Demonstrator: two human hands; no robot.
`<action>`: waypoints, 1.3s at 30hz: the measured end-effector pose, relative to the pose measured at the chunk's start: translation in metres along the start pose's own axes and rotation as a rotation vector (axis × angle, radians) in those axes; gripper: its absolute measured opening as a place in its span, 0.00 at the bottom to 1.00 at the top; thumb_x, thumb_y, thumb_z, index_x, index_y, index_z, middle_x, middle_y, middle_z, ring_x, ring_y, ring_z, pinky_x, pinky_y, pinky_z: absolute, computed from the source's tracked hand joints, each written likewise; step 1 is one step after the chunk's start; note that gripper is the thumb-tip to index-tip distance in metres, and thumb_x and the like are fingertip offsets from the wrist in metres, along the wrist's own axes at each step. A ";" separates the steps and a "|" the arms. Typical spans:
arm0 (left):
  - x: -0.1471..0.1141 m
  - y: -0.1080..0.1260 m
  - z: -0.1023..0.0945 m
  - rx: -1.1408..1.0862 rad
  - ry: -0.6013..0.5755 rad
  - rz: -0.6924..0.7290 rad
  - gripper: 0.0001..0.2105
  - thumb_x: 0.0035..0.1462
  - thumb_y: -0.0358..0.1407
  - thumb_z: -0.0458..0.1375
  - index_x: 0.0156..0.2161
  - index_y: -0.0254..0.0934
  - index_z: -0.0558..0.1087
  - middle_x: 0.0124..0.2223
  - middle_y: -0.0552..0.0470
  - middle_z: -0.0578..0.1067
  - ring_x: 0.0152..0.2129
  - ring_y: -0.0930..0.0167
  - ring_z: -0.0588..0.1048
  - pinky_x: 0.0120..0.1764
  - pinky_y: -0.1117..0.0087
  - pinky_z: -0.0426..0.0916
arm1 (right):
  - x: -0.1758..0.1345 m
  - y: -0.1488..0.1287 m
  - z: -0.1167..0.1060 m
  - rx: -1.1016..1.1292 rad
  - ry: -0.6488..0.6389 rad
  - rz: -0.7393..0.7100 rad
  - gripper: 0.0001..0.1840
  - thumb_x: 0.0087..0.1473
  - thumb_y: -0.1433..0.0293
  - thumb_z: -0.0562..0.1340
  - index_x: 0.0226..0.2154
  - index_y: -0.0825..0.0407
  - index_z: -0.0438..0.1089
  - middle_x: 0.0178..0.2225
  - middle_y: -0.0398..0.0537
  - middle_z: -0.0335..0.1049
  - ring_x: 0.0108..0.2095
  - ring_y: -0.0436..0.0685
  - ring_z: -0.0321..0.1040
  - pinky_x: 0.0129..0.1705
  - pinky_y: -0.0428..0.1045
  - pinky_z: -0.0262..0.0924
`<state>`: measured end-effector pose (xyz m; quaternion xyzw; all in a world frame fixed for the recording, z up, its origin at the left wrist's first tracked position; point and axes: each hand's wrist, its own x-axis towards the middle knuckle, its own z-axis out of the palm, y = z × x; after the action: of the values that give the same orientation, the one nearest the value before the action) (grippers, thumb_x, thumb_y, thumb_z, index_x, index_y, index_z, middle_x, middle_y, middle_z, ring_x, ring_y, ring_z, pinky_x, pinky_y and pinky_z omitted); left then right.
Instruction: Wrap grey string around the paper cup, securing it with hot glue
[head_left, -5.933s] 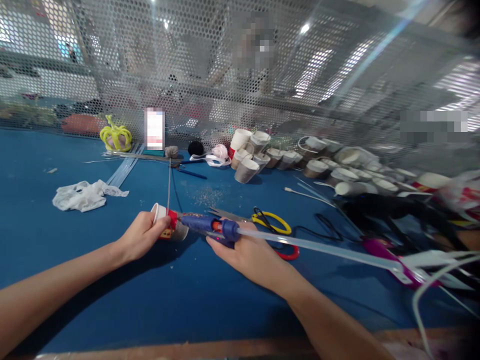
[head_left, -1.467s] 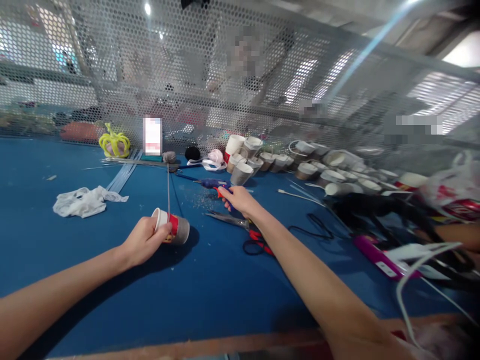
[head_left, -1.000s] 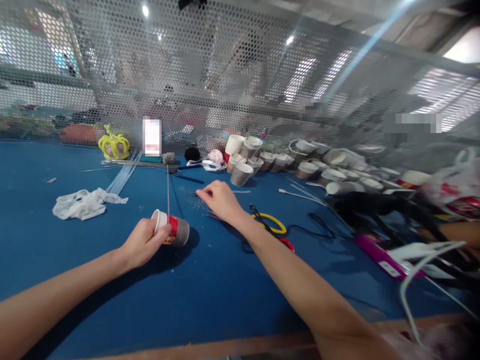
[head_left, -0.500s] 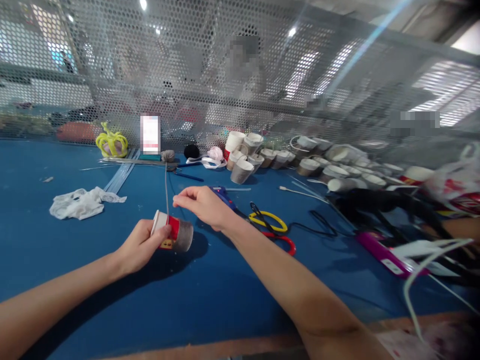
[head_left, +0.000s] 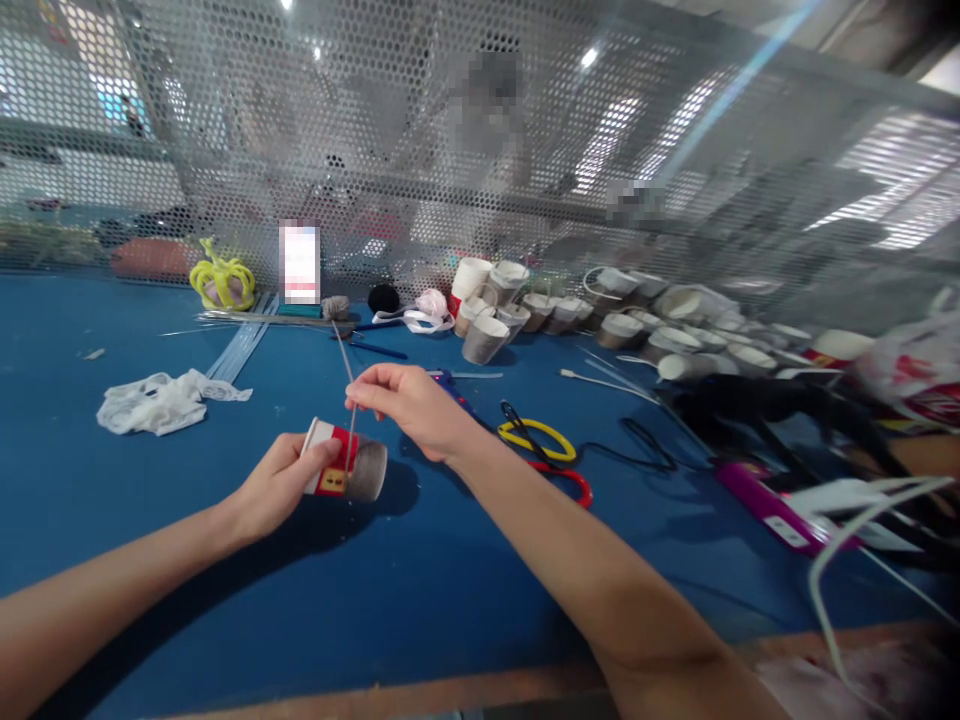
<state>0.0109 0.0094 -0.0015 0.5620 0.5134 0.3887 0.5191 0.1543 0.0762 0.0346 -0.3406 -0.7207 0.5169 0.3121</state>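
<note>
while the left hand [head_left: 274,485] grasped a paper cup [head_left: 334,480] tipped on its side, thumb on the upper side and mouth toward the palm, the right hand [head_left: 412,402] pinched a grey yarn strand [head_left: 343,348] between thumb and fingertips. the cup was just nearer the body than that pinch, its base end, away from the left fingers, already wrapped in grey. the strand ran from the yarn ball [head_left: 336,307], beyond the right fingertips, through them and down across the cup at the edge of the wrapping. if the pinch loosened, the strand could go slack and leave a gap or a crossed turn; if it pulled too hard, the paper wall could buckle under the left thumb. any glue there was too small to make out, so a turn failing to stick was only a possibility. the glue gun [head_left: 454,388] lay just behind the right hand, its nozzle hidden; swinging those knuckles backward could knock it, or burn them if it was hot.
</note>
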 end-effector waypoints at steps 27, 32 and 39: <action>-0.002 0.002 0.004 -0.208 0.038 -0.085 0.12 0.44 0.40 0.51 0.20 0.32 0.63 0.15 0.57 0.64 0.12 0.78 0.61 0.17 0.78 0.56 | -0.004 -0.012 -0.008 -0.346 0.089 -0.017 0.09 0.47 0.66 0.54 0.25 0.56 0.62 0.23 0.44 0.64 0.21 0.46 0.55 0.25 0.43 0.51; -0.004 -0.001 0.002 -0.157 0.021 -0.024 0.13 0.46 0.41 0.50 0.21 0.31 0.64 0.17 0.57 0.65 0.13 0.78 0.61 0.19 0.78 0.56 | -0.001 -0.005 -0.007 -0.354 0.071 -0.032 0.10 0.46 0.65 0.54 0.25 0.56 0.61 0.24 0.45 0.64 0.22 0.46 0.56 0.25 0.43 0.52; -0.008 -0.005 0.001 -0.085 0.013 0.083 0.14 0.49 0.41 0.48 0.20 0.32 0.63 0.17 0.57 0.63 0.14 0.78 0.58 0.19 0.78 0.55 | -0.002 -0.006 -0.004 -0.394 0.052 0.002 0.09 0.46 0.67 0.54 0.24 0.57 0.62 0.22 0.44 0.64 0.21 0.46 0.56 0.24 0.43 0.51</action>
<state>0.0094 0.0016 -0.0053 0.5577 0.4759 0.4351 0.5226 0.1576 0.0754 0.0411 -0.4092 -0.7993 0.3571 0.2571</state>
